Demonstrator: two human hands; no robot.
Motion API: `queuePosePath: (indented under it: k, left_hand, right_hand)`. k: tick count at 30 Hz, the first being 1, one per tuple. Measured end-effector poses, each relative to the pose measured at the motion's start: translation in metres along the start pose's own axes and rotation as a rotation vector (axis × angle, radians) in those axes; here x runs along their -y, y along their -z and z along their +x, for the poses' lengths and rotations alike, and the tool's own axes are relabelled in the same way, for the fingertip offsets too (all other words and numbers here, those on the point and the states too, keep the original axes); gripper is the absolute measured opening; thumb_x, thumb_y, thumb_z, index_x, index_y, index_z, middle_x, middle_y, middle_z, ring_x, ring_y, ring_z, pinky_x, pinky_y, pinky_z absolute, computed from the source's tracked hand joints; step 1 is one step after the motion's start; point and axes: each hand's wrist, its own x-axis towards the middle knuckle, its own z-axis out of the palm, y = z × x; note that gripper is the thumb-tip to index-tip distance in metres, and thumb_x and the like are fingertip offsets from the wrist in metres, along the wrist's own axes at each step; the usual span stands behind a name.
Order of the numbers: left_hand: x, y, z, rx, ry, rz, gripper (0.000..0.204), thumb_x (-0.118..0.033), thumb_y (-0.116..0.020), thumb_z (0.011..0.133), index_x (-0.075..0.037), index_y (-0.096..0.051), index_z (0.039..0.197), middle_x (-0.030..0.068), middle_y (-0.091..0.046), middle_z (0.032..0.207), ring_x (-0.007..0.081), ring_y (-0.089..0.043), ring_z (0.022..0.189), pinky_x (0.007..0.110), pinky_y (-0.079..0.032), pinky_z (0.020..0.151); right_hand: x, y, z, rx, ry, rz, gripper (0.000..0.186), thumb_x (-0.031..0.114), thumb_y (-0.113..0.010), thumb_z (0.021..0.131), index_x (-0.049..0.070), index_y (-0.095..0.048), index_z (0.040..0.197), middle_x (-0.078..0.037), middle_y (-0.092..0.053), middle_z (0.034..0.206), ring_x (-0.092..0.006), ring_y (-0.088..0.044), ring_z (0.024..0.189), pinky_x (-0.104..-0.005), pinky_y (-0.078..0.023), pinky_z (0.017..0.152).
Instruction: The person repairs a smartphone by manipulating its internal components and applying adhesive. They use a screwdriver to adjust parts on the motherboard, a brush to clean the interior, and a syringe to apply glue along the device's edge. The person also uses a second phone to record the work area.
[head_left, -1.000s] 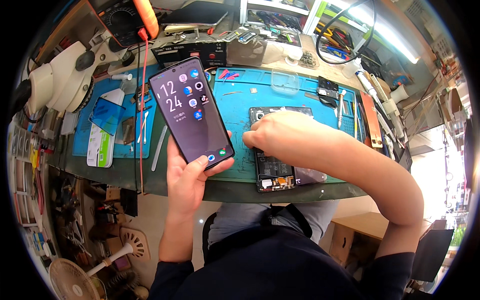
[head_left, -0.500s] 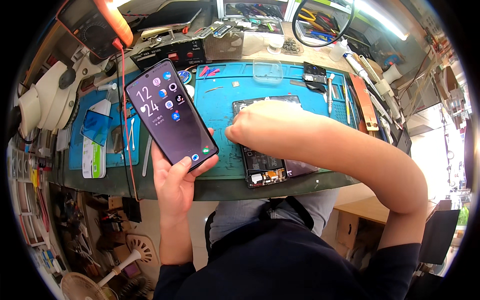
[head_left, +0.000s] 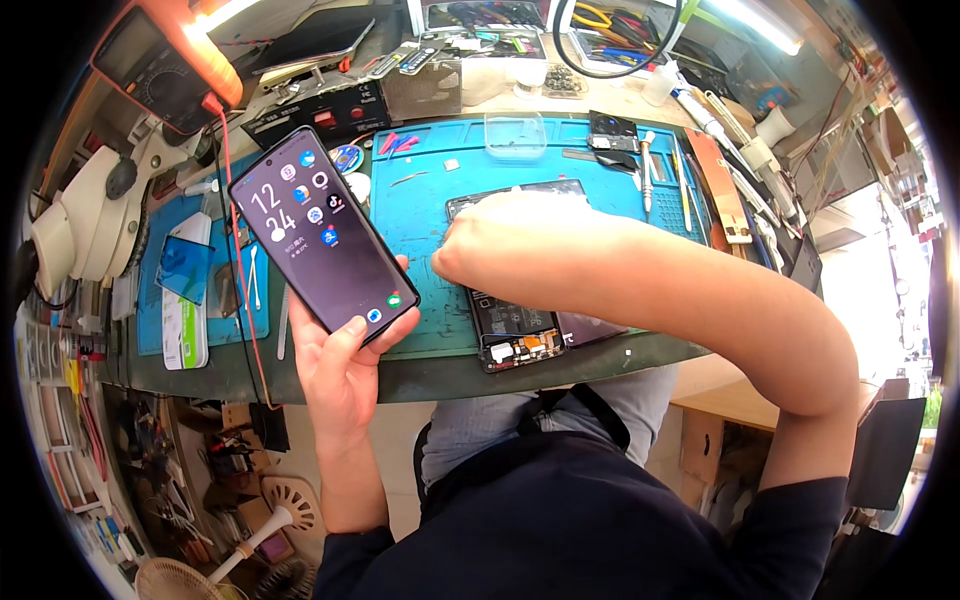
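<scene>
A smartphone (head_left: pixel 325 235) with a lit home screen lies tilted in my left hand (head_left: pixel 345 375), the thumb pressed near its lower edge. On the blue work mat (head_left: pixel 405 215) an opened phone (head_left: pixel 515 325) shows its dark battery and small orange and white parts at the near end. Just beside its lower right, a dark glossy panel (head_left: pixel 590 328) is partly hidden by my forearm. My right hand (head_left: pixel 485 240) reaches across over the opened phone with its fingers curled in. What those fingers hold, if anything, is out of sight.
Near the mat's far edge sits a clear plastic box (head_left: pixel 515 136). To the right lie a screwdriver (head_left: pixel 647 180) and tweezers (head_left: pixel 683 185). An orange multimeter (head_left: pixel 165 75) stands far left above a white microscope (head_left: pixel 85 215). Cotton swabs (head_left: pixel 253 278) and a red cable (head_left: pixel 240 300) lie left.
The bench has shifted slightly left in the picture as my view moved. Both hands keep the same pose, the left still holding the smartphone.
</scene>
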Motion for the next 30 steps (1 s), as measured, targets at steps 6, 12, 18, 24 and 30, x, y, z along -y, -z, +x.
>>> queuePosePath:
  k: [6,12,18,24,30]
  left_hand:
    - [0.000,-0.002,0.000,-0.026,0.013,0.011,0.072,-0.002,-0.051,0.091,0.001,-0.019,0.155,0.0269,-0.049,0.143,0.0441,-0.055,0.133,0.048,-0.064,0.093]
    - [0.000,-0.002,0.000,-0.029,0.017,0.009,0.073,-0.001,-0.052,0.090,0.000,-0.020,0.155,0.0270,-0.048,0.143,0.0442,-0.055,0.133,0.048,-0.064,0.093]
    - [0.000,-0.004,-0.001,-0.036,0.016,0.013,0.075,-0.001,-0.052,0.089,0.000,-0.019,0.156,0.0272,-0.048,0.143,0.0448,-0.055,0.133,0.048,-0.065,0.092]
    - [0.000,-0.005,-0.001,-0.047,0.018,0.018,0.079,0.000,-0.052,0.087,0.000,-0.016,0.158,0.0274,-0.048,0.144,0.0452,-0.055,0.132,0.047,-0.065,0.092]
    - [0.002,-0.003,-0.001,-0.045,0.011,0.006,0.080,0.000,-0.052,0.088,-0.001,-0.015,0.158,0.0277,-0.047,0.144,0.0454,-0.055,0.132,0.047,-0.065,0.091]
  right_hand:
    - [0.002,0.007,-0.004,-0.012,0.015,-0.004,0.011,0.006,-0.070,0.081,0.001,-0.071,0.091,-0.017,-0.072,0.085,-0.0350,-0.074,0.083,-0.0442,-0.060,0.072]
    - [0.003,0.009,-0.005,-0.003,0.008,-0.001,0.011,0.005,-0.071,0.079,0.001,-0.071,0.090,-0.017,-0.072,0.085,-0.0346,-0.074,0.082,-0.0446,-0.060,0.070]
    - [0.003,0.009,-0.004,0.007,0.017,-0.010,0.011,0.004,-0.072,0.076,0.001,-0.072,0.087,-0.018,-0.072,0.081,-0.0347,-0.074,0.078,-0.0444,-0.060,0.066]
    - [0.001,0.004,-0.004,-0.045,0.032,-0.017,0.007,0.003,-0.073,0.074,0.000,-0.072,0.081,-0.019,-0.071,0.078,-0.0347,-0.074,0.074,-0.0428,-0.060,0.064]
    - [0.002,0.006,-0.007,-0.054,0.028,0.007,0.008,0.002,-0.073,0.073,0.000,-0.072,0.081,-0.019,-0.071,0.078,-0.0341,-0.075,0.075,-0.0422,-0.060,0.064]
